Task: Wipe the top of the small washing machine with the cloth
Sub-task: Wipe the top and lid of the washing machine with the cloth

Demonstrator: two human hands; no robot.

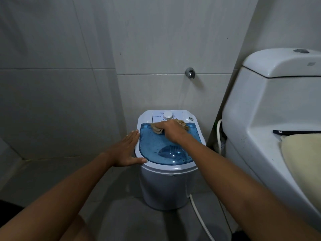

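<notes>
The small white washing machine point(166, 185) stands on the floor against the tiled wall, with a blue see-through lid point(156, 146) and a white dial point(167, 115) on its rear panel. My right hand point(172, 130) grips a bunched tan cloth point(181, 124) and presses it on the far part of the blue lid, just in front of the dial. My left hand point(127, 150) lies flat with straight fingers against the machine's left rim, thumb on the front edge.
A white toilet point(271, 110) with its cistern stands close on the right; a dark phone point(295, 132) and a cream towel point(302, 164) lie on it. A white hose point(199, 216) runs over the floor. A metal wall fitting point(190, 73) sticks out above the machine.
</notes>
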